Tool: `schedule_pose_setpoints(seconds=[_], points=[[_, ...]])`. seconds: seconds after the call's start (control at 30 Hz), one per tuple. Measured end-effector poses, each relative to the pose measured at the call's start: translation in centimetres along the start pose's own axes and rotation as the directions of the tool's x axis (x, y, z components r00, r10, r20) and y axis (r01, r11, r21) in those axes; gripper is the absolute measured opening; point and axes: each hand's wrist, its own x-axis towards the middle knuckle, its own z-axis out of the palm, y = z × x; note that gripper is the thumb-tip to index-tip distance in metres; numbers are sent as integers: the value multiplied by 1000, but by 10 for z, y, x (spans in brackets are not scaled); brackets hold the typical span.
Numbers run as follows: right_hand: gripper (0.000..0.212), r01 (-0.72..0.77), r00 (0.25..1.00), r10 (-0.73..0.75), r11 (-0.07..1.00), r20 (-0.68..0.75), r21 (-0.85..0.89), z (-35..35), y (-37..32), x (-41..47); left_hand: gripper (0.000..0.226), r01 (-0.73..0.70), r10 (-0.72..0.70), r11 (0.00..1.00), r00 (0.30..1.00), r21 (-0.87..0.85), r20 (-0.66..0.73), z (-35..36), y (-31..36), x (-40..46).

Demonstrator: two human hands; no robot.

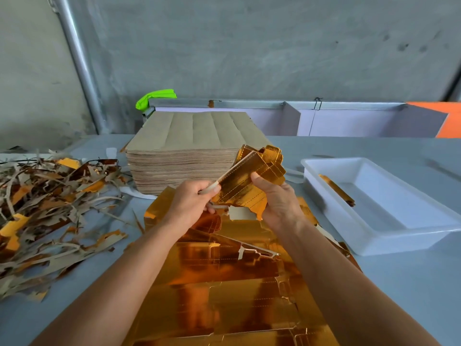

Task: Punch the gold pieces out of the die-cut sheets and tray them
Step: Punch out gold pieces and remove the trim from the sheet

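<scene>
Above the table I hold a bundle of punched gold pieces (252,178). My right hand (277,203) grips the bundle from below, thumb on its face. My left hand (192,201) pinches a narrow strip (237,171) that runs up along the bundle's left edge. Under my forearms lies a gold die-cut sheet (237,290), torn and partly emptied at its far end. To the right stands a white tray (389,233) with a gold piece (336,189) leaning against its left wall.
A tall stack of brown-backed sheets (189,151) stands behind my hands. A heap of brown and gold offcut strips (50,208) covers the table's left side. A green object (154,97) and a metal rail (274,104) sit by the grey wall.
</scene>
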Motion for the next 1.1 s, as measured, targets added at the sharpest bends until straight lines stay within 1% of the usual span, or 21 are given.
schedule_pose_setpoints(seconds=[0.07,0.13,0.2,0.27,0.33,0.4,0.43,0.5,0.57,0.63,0.7,0.77,0.8,0.83,0.87,0.93,1.0,1.03,1.1], points=[[16,5,1000,-5,1000,24,-2,1,1,1,16,46,-47,993,999,-105,-11,0,1,-1],[19,21,999,-21,1000,24,-20,2,3,0,17,62,-65,987,998,-149,-21,2,3,-2],[19,30,1000,-30,999,-6,-39,2,6,1,18,44,-45,988,999,-146,-6,3,5,-4],[18,27,998,-31,997,-63,-75,2,7,1,19,2,1,995,999,-100,36,2,6,-5],[17,10,983,-29,994,-182,-105,-2,3,4,18,-64,60,996,996,56,70,0,5,-7],[17,9,951,-35,996,-308,-86,-10,-5,6,16,-115,98,963,992,242,80,-4,2,-8],[18,30,935,-57,996,-350,-83,-14,-9,8,16,-122,101,946,991,300,84,-7,1,-9],[19,78,916,-124,988,-382,-135,-21,-14,10,22,-154,115,901,986,405,120,-15,-1,-11],[14,110,917,-168,978,-361,-175,-23,-15,9,34,-194,120,830,978,523,172,-23,-2,-11],[18,131,931,-190,971,-313,-200,-19,-14,8,37,-205,115,764,976,612,183,-30,-2,-12],[20,152,943,-222,950,-249,-271,-12,-14,10,24,-213,141,662,977,719,159,-37,0,-13],[16,168,949,-254,908,-186,-384,-3,-13,13,10,-205,187,539,975,817,121,-42,5,-15],[12,168,952,-264,875,-157,-454,1,-11,15,8,-203,217,507,971,837,104,-44,6,-16],[12,160,955,-266,831,-128,-533,6,-10,18,8,-208,255,507,963,836,85,-45,5,-16],[15,154,960,-264,778,-96,-609,11,-7,20,8,-222,296,540,953,812,63,-47,3,-15],[17,169,967,-256,653,-5,-739,21,0,19,4,-252,350,673,937,695,0,-48,2,-16],[20,190,975,-201,553,91,-811,29,9,14,4,-252,330,785,943,567,-38,-47,0,-14],[19,192,980,-148,543,132,-818,33,14,10,3,-241,310,814,950,529,-44,-46,-1,-13],[14,198,978,-59,566,200,-801,38,23,1,2,-228,292,839,955,494,-54,-43,-4,-12]])
